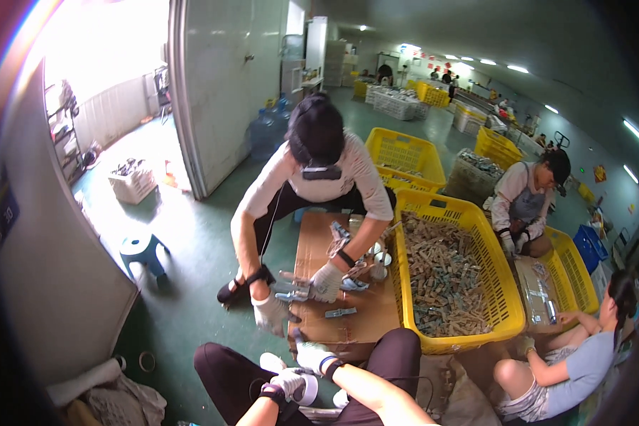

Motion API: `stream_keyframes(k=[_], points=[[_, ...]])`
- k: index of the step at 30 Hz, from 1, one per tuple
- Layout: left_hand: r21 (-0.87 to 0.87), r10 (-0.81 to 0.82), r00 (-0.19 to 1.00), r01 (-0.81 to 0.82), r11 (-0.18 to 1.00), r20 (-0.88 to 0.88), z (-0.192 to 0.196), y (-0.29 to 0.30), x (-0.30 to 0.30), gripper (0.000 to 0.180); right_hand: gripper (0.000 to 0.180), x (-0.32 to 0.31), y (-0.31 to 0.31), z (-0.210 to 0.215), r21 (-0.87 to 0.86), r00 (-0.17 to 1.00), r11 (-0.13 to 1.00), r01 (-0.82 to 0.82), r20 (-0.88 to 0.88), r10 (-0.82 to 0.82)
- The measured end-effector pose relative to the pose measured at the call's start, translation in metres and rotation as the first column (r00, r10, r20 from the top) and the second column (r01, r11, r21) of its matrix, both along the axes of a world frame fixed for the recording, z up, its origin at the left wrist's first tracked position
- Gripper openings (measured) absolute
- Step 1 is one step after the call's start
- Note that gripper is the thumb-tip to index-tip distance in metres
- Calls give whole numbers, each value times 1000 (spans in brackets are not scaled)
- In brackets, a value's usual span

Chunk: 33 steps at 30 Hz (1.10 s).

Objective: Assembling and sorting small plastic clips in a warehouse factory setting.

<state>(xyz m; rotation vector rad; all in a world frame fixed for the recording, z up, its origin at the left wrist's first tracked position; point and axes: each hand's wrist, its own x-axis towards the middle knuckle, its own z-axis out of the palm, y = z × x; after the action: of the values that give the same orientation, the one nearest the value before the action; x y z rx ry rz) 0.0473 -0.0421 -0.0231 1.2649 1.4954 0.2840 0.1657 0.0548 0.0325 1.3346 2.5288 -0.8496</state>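
My left hand (289, 383), in a pale glove, is low between my knees, closed on a white roll (309, 390) that looks like tape. My right hand (315, 356), also gloved, is at the near edge of a cardboard sheet or box (319, 328), with a finger stretched toward that edge; nothing shows in it. Across from me, a co-worker's gloved hands (326, 282) hold metal clip-like pieces (291, 292) over the cardboard. A single grey-blue clip-like piece (341, 312) lies nearer me, and more pieces lie farther back.
A yellow crate (515, 323) full of small metal pieces (444, 277) stands right of the cardboard. Two people (525, 192) work beyond it at the right. A blue stool (143, 254) stands at left; a tape ring (147, 361) and a sack (124, 401) lie lower left.
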Motion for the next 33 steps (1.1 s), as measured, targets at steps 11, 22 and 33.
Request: stream_keyframes(k=[11, 22, 33], points=[[407, -91, 996, 91, 909, -19, -17, 13, -31, 21, 58, 12, -7, 19, 133, 994, 987, -86, -52, 94], [197, 115, 944, -182, 963, 309, 2, 41, -20, 28, 64, 34, -3, 52, 457, 975, 883, -104, -128, 181], [-79, 368, 738, -396, 915, 565, 78, 33, 14, 43, 59, 99, 65, 70, 441, 877, 766, 468, -337, -342]])
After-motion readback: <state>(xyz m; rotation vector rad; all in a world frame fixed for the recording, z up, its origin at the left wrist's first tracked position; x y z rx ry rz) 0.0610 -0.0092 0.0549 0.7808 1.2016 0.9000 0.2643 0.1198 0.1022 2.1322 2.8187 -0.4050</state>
